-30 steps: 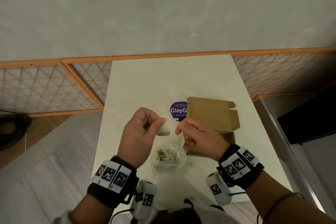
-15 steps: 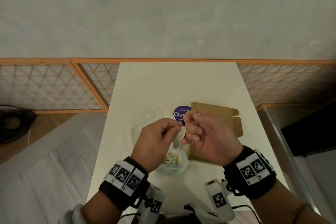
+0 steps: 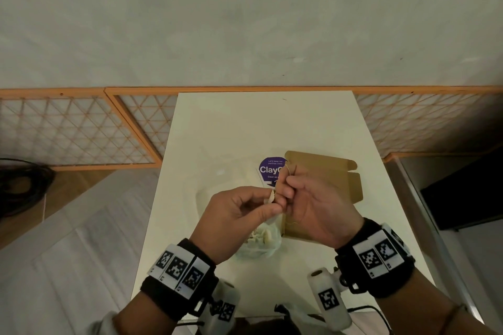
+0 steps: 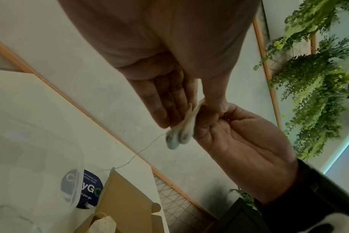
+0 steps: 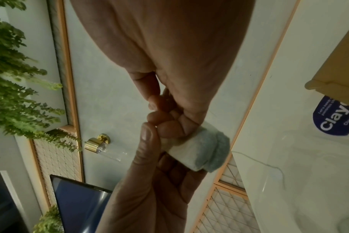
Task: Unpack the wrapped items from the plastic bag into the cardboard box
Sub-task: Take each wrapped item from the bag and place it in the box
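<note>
Both hands meet above the table. My left hand [image 3: 268, 207] pinches a small white wrapped item [image 3: 271, 196] between thumb and fingers, and my right hand [image 3: 285, 190] pinches the same wrapped item [image 5: 201, 151] from the other side. A thin thread hangs from the item [image 4: 179, 130] toward the table. Beneath the hands lies the clear plastic bag [image 3: 258, 246] with several pale wrapped pieces inside. The open brown cardboard box [image 3: 324, 179] sits just right of it, partly hidden by my right hand. A pale pouch [image 4: 102, 222] lies in the box [image 4: 127, 201].
A purple "ClayGo" label [image 3: 270, 168] lies left of the box, under a faint clear plastic sheet [image 3: 217, 187]. The white table [image 3: 258, 128] ends at an orange-framed lattice screen [image 3: 81, 130] and wall. Dark cables [image 3: 19, 187] lie on the floor at left.
My right hand has come across to the left hand and taken hold of the wrapped item. Both hands now hold it together, closer to the box.
</note>
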Action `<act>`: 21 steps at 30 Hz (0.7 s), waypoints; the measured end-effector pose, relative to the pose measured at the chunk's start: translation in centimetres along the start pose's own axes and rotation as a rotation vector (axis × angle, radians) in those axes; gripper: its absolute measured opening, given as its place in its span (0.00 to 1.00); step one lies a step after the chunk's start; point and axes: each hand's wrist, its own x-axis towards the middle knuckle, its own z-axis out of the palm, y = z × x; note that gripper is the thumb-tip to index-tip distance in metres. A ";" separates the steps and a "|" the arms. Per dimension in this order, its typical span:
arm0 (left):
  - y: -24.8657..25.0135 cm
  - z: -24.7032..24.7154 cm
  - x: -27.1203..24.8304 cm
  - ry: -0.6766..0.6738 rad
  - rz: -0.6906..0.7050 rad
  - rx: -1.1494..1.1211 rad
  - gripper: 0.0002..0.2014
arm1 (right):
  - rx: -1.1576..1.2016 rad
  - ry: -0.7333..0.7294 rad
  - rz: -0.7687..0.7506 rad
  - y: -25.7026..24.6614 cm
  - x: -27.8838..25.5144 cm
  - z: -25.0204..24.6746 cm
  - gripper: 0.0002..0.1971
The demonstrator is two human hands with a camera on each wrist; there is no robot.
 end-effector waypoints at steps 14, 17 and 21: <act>0.3 -0.1 0.0 0.036 0.124 0.351 0.07 | -0.466 0.036 -0.161 -1.4 -0.9 0.2 0.10; 0.6 0.4 0.1 0.006 0.103 0.320 0.15 | -0.554 0.076 -0.172 -2.2 -0.1 -0.1 0.11; 0.5 0.6 0.1 0.018 0.039 0.302 0.15 | -0.665 0.119 -0.177 -2.0 1.0 -1.0 0.12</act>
